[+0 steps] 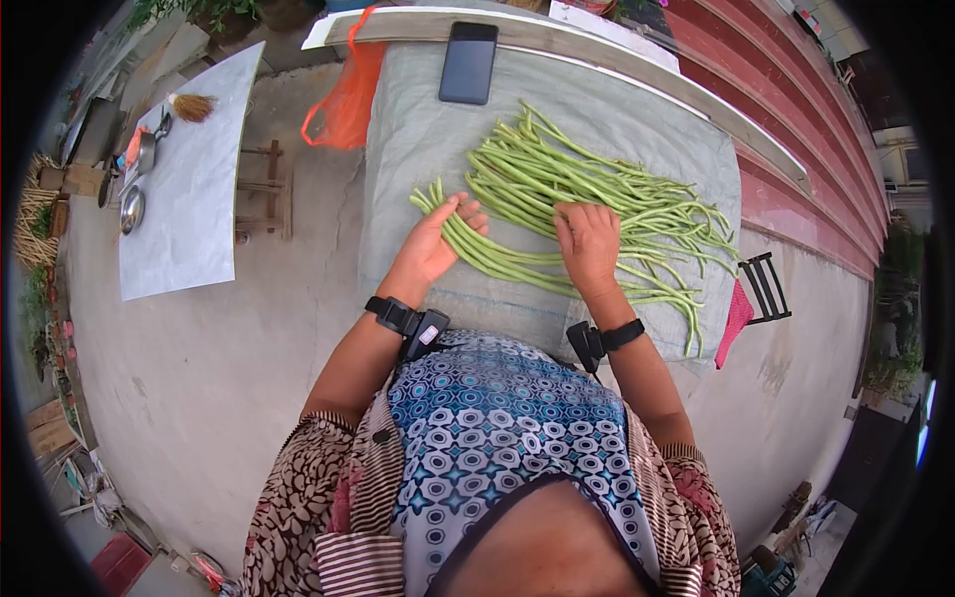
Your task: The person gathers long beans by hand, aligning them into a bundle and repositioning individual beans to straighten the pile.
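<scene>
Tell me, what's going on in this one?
A person's left hand holds a small bunch of long green beans near one end, while the right hand is farther along, its fingers curled at the beans. A larger pile lies just beyond on a pale cloth, with a phone at the far edge.

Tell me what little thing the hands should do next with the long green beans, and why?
Maybe the right hand should draw one more bean from the pile and add it to the bunch. The left hand has that bunch near one end, and the right hand's fingers are at the pile's edge.
</scene>
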Demonstrator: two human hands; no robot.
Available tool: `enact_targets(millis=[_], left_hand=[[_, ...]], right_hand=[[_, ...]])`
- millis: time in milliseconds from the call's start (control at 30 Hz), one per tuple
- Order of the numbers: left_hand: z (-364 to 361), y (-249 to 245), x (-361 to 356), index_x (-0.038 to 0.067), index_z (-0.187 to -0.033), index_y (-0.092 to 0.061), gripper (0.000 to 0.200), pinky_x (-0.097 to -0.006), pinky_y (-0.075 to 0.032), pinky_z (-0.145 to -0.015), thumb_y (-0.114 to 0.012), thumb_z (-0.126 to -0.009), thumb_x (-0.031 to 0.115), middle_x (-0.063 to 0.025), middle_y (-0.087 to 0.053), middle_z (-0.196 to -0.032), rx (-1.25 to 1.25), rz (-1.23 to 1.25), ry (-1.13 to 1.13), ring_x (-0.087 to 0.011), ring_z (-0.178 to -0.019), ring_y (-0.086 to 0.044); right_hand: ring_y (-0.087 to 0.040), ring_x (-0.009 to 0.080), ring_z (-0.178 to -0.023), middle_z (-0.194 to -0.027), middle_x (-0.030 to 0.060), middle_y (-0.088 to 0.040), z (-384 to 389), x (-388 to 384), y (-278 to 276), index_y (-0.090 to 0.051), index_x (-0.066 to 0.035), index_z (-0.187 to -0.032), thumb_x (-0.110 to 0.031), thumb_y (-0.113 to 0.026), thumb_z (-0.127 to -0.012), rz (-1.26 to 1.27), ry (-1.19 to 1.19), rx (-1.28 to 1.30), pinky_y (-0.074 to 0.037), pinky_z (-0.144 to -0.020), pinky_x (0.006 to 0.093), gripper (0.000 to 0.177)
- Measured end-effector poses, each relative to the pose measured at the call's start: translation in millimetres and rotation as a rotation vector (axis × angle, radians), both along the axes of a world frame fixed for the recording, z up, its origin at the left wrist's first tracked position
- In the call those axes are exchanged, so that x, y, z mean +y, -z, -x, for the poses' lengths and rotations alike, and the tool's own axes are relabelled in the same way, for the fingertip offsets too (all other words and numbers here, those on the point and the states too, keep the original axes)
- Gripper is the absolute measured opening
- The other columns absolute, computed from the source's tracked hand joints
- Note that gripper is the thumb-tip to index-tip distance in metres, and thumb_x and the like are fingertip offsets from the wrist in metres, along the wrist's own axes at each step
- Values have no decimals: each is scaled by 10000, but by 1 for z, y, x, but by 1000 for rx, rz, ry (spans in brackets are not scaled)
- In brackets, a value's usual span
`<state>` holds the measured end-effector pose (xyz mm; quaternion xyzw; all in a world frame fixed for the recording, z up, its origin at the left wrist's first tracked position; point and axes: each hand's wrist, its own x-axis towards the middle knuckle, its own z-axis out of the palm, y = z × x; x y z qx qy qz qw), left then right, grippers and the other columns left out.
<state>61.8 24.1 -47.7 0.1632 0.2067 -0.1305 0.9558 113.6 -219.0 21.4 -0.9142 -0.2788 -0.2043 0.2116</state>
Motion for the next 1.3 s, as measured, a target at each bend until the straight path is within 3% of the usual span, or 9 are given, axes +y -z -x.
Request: enact_targets(millis=[167, 267, 367, 467, 567, 967, 1067, 1200, 1300], left_hand=[[-1, -12, -3, 72, -1279, -475, 333, -449, -446, -1014, -523, -979, 209, -153, -440, -1414, -94, -6, 20, -333, -1269, -461], [1, -10, -6, 49, -1372, -399, 441, -440, -455, -1004, -516, -982, 219, -177, -434, -1414, -98, -1, -14, -336, -1264, -474], [3, -15, -4, 79, -1317, -461, 364, -452, -442, -1017, -509, -985, 218, -140, -523, -1323, -122, 37, -2, -330, -1228, -501], [6, -1, -2, 90, -1296, -475, 339, -454, -454, -1001, -496, -994, 241, -83, -623, -1063, -77, 60, -15, -282, -1047, -597], [3, 3, -4, 106, -1250, -509, 296, -449, -468, -976, -494, -998, 260, -20, -580, -828, -175, 94, -7, -221, -852, -607], [3, -1, -5, 117, -978, -550, 165, -463, -481, -946, -513, -989, 278, -21, -534, -759, -158, 40, -5, -212, -780, -588], [2, 4, -5, 117, -949, -554, 175, -475, -483, -943, -514, -989, 282, -42, -563, -779, -179, 68, -9, -232, -808, -605], [1, -1, -5, 109, -937, -556, 184, -474, -499, -932, -507, -992, 277, -74, -604, -828, -122, -2, -13, -260, -860, -623], [3, -12, -6, 101, -926, -560, 190, -466, -507, -936, -509, -991, 271, -83, -620, -852, -67, -82, -16, -261, -888, -629]], right_hand=[[-597, 281, -809, -853, 62, -627, 23, 14, -6, -656, -122, -944, -137, -677, -804, -129, -74, 232, -483, -699, 383, 142], [-617, 283, -785, -836, 66, -635, 34, 22, 0, -663, -122, -968, -142, -671, -820, -83, -99, 365, -503, -659, 376, 151], [-626, 279, -784, -826, 63, -637, 40, 24, 10, -671, -128, -974, -146, -669, -824, -30, -117, 378, -513, -657, 379, 151], [-625, 277, -789, -819, 63, -632, 41, 22, 9, -673, -130, -974, -148, -673, -816, -27, -137, 353, -515, -657, 384, 159], [-614, 283, -778, -795, 68, -606, 42, 18, 2, -663, -128, -954, -161, -670, -816, -39, -162, 337, -506, -653, 395, 142], [-598, 283, -596, -700, 59, -652, 28, -101, -46, -678, -114, -832, -271, -632, -884, 236, 156, 178, -457, -618, 393, 171], [-611, 277, -680, -760, 61, -654, 19, -138, -52, -679, -120, -859, -236, -653, -858, 321, 356, 244, -447, -666, 390, 119], [-587, 272, -897, -881, 61, -624, 12, -134, -31, -676, -135, -922, -152, -681, -795, 263, 262, 141, -435, -748, 388, 128], [-584, 266, -900, -939, 57, -621, 11, -77, -25, -657, -135, -1030, -136, -705, -766, 188, 146, 119, -439, -784, 398, 268]])
